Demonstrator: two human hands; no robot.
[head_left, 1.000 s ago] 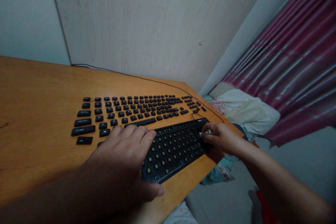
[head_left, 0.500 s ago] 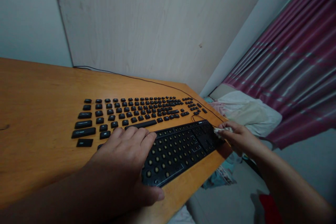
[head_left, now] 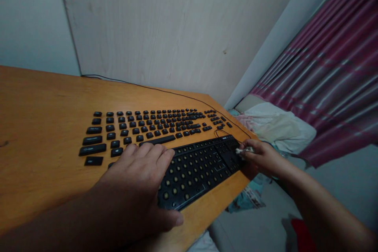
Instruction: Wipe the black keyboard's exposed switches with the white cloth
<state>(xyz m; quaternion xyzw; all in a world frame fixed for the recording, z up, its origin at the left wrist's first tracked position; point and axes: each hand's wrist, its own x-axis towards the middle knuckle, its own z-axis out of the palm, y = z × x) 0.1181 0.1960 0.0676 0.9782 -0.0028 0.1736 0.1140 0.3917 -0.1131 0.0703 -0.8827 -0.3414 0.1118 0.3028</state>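
A black keyboard (head_left: 191,171) with its keycaps taken off lies near the table's front edge, pale round domes showing in rows. Across its left end spans my left hand (head_left: 141,175), fingers at the far edge and thumb at the near one, holding it; the palm hides that end. My right hand (head_left: 262,156) pinches a crumpled whitish tissue or cloth (head_left: 244,151) against the keyboard's right end, over the number pad part. Behind the keyboard, loose black keycaps (head_left: 117,152) are laid out in rows like a keyboard layout, with the space bar (head_left: 161,140) closest to it.
The wooden table (head_left: 44,126) meets a pale panel (head_left: 147,27) at the back. A thin black cable (head_left: 165,91) runs along the rear to the right. Past the right edge are piled bedclothes (head_left: 274,120), a teal cloth (head_left: 246,197) lower down and a pink curtain (head_left: 333,63).
My right hand has moved a little left and downward with the tissue, from the keyboard's right edge onto the number pad area. My left hand stays on the left end.
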